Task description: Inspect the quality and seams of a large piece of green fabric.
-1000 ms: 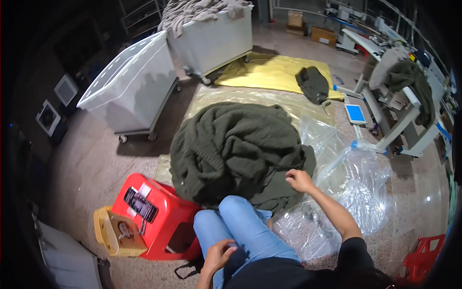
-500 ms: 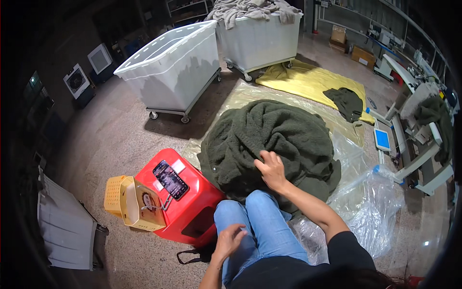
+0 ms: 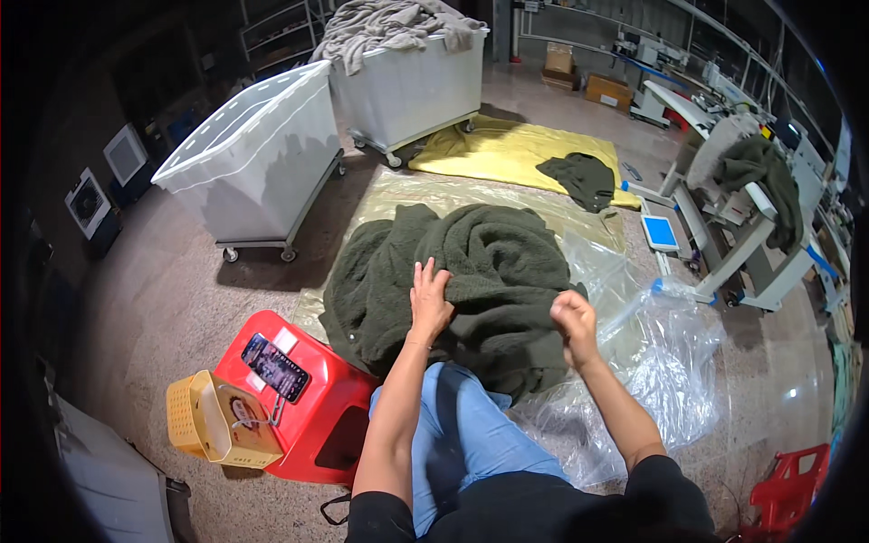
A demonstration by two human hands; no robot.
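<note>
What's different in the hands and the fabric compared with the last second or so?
Left hand went from over the lap forward onto the dark green fabric pile. Right hand moved from the pile's front middle to its right edge, fingers curled; I can't tell whether it grips cloth. The pile's folds shifted. Phone, red stool and wheeled bins stayed put.

the cloth heap [image 3: 507, 258] looks matt and fleecy; the stool [image 3: 319, 385] is glossy plastic, the sheeting [image 3: 661, 376] shiny, crinkled plastic.
</note>
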